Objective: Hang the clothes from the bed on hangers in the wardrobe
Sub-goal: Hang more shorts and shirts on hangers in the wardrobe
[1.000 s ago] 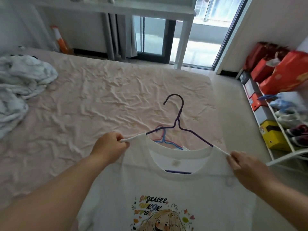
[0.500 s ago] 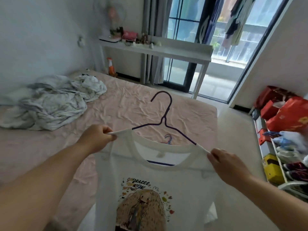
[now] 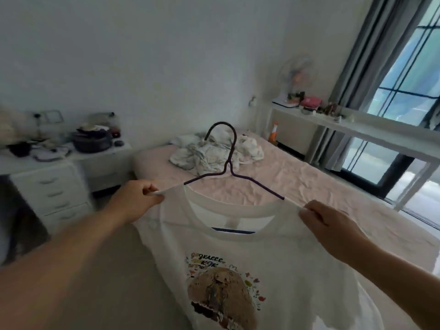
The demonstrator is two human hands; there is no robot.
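Head view: at center frame, the left hand (image 3: 135, 201) and right hand (image 3: 333, 231) each pinch a shoulder of the white T-shirt (image 3: 250, 270), which sits on a dark hanger (image 3: 228, 167). Behind, upper center, a crumpled heap (image 3: 214, 153) lies on the pink bed (image 3: 297, 184).

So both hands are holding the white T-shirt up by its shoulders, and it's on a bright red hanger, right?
Not quite: the head view shows the hanger is dark purple, not red. The rest holds: the left hand and right hand each pinch a shoulder of the white T-shirt.
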